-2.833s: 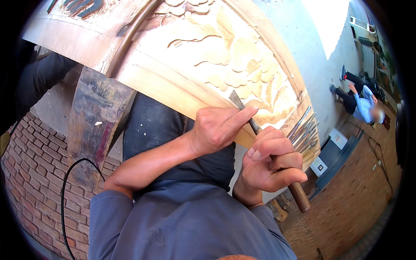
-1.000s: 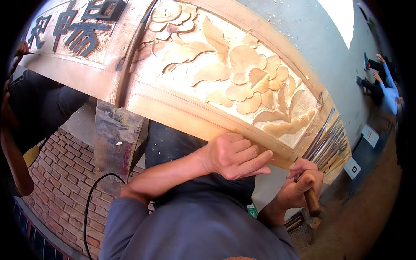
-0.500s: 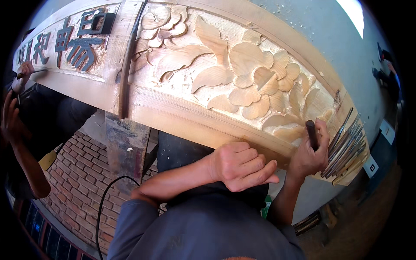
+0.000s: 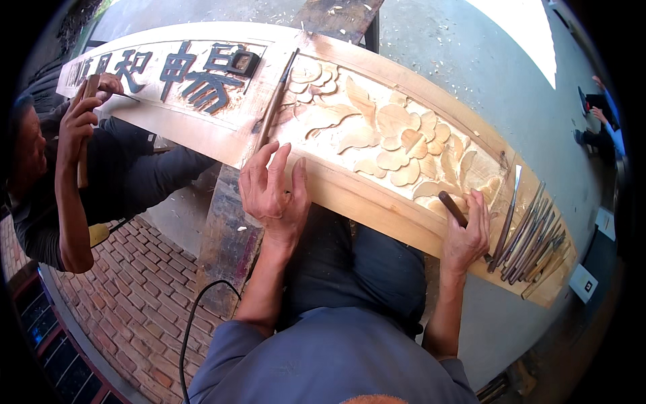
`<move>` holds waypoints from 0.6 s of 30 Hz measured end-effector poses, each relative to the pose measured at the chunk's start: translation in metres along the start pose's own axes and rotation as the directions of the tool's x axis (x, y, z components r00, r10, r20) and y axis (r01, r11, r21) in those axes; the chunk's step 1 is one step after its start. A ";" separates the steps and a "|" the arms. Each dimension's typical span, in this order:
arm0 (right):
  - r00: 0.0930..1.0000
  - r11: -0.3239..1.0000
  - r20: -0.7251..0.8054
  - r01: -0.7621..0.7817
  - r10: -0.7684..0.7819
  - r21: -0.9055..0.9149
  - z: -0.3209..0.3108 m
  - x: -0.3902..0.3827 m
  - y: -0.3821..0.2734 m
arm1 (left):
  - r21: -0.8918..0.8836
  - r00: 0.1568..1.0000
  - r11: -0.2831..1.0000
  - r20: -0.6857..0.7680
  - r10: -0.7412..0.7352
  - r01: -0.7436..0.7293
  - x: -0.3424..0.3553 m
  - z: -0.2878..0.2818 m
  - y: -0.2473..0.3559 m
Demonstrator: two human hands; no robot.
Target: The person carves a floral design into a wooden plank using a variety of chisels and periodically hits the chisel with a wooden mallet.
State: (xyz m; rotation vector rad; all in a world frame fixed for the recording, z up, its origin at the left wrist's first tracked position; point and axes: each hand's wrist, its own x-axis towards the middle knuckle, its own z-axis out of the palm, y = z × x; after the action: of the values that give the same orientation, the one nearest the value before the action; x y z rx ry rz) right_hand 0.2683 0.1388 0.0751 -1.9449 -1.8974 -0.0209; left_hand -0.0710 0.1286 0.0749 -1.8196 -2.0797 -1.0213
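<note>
A long wooden board (image 4: 363,212) with carved flowers and leaves in low relief lies across in front of me. My left hand (image 4: 274,195) is raised over its near edge, fingers spread and holding nothing. The fingertips are by the lower end of a long brown wooden stick (image 4: 272,108) lying across the board; whether they touch it I cannot tell. My right hand (image 4: 468,232) is closed round a dark-handled carving tool (image 4: 452,209) near the leaf carving at the right. The tool's working end is hidden by the hand.
Several chisels (image 4: 531,242) lie bunched at the board's right end. At the left a co-worker (image 4: 74,175) holds a wooden bar (image 4: 83,158) and a thin tool over dark raised characters (image 4: 212,84). A small black box-shaped tool (image 4: 243,64) sits there. A black cable (image 4: 185,337) hangs below.
My left hand has moved left and forward from in front of my body, opening from a loose fist. My right hand keeps the tool, its handle now tilted more leftward. The view has shifted.
</note>
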 end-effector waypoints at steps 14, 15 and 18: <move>0.996 0.992 -0.065 -0.067 0.060 -0.105 0.011 0.005 0.026 | 0.196 0.971 0.956 0.057 -0.232 0.216 0.004 0.008 -0.054; 0.995 0.990 -0.064 -0.080 0.074 -0.112 0.010 0.006 0.032 | 0.150 0.965 0.960 0.074 -0.250 0.237 0.003 0.012 -0.053; 0.988 0.981 -0.109 -0.126 0.111 -0.146 0.010 0.016 0.050 | 0.013 0.965 0.968 0.082 -0.251 0.251 -0.007 0.018 -0.049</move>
State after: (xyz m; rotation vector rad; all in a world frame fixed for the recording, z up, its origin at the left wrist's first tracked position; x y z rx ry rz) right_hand 0.3144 0.1578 0.0564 -2.1121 -1.7579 -0.2313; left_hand -0.1092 0.1336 0.0394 -1.6531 -2.4081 -1.0147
